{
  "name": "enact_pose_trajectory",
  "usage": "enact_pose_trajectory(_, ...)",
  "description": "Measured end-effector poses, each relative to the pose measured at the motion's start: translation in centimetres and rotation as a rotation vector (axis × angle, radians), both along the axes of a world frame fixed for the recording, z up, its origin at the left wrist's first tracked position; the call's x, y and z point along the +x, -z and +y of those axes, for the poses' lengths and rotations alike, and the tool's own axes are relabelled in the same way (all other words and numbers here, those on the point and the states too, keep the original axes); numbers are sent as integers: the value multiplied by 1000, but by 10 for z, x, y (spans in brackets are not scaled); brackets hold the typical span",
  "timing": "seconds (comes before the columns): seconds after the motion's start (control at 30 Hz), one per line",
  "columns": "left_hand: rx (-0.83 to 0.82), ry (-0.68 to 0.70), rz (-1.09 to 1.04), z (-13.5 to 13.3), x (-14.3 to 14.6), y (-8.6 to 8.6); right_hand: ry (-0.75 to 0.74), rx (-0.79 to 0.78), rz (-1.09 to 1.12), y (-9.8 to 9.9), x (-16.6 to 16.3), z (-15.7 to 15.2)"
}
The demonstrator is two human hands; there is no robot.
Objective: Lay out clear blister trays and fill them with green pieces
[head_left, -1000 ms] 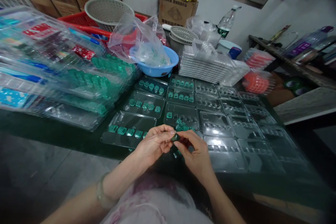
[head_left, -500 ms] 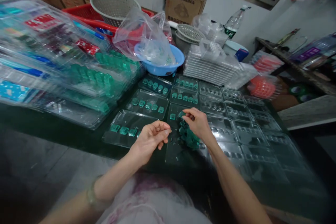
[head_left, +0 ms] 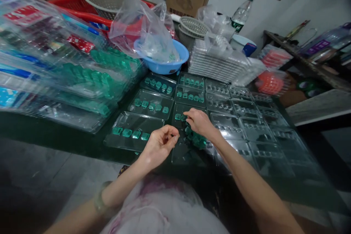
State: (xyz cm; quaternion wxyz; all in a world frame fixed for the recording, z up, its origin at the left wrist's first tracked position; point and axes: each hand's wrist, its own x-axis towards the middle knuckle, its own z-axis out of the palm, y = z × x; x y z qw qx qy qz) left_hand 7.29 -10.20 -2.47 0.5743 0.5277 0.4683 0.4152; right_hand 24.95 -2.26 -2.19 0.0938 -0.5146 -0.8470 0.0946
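My right hand (head_left: 199, 122) reaches forward over a clear blister tray (head_left: 183, 113) and pinches a small green piece down beside one green piece seated in it (head_left: 178, 117). A loose pile of green pieces (head_left: 196, 139) lies just under that wrist. My left hand (head_left: 159, 144) hovers near the table's front edge, fingers curled in a pinch; what it holds is too small to make out. It is close to a tray with several green pieces (head_left: 131, 134).
Rows of clear trays (head_left: 241, 117) cover the dark table; the left ones hold green pieces. A blue bowl with a plastic bag (head_left: 164, 62) sits behind. Stacked filled packs (head_left: 55, 73) fill the left, a stack of empty trays (head_left: 216, 66) and baskets the back.
My hands have parted. The right hand moved forward from the left hand to the tray with a green piece; the left hand stayed near the front edge.
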Motion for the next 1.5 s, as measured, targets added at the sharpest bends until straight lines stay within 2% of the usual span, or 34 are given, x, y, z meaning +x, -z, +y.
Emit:
enact_pose_trajectory(0.13,101,10,44,-3,5,8,68,97,235,-11,23,-33)
enact_pose_trajectory(0.23,140,34,99,-4,11,12,123,110,111,-14,29,-68)
enact_pose_trajectory(0.33,162,58,160,-3,18,12,190,126,-53,-9,22,-92)
enact_pose_trajectory(0.43,168,69,172,-1,23,11,223,142,-42,-1,14,-99)
enact_pose_trajectory(0.57,150,70,153,-1,25,10,274,108,166,5,14,-98)
enact_pose_trajectory(0.67,125,58,101,-1,26,6,288,-19,483,6,20,-97)
enact_pose_trajectory(0.77,51,88,60,-2,28,-3,301,-261,858,5,26,-96)
enact_pose_trajectory(0.83,-24,145,42,-3,29,-9,320,-421,1030,3,27,-95)
enact_pose_trajectory(0.93,-97,176,-39,-3,30,-13,339,-570,1168,0,24,-96)
enact_pose_trajectory(1.1,-215,141,-243,0,30,-6,366,-660,1267,-1,14,-94)
enact_pose_trajectory(1.17,-294,131,-299,2,31,-4,378,-623,1255,-1,10,-92)
enact_pose_trajectory(1.3,-346,79,-351,6,31,-2,286,-362,1083,-3,9,-92)
enact_pose_trajectory(1.4,-288,58,-324,9,30,0,165,-211,870,-7,12,-91)
enact_pose_trajectory(1.5,-167,9,-233,9,31,0,108,-116,748,-8,12,-88)
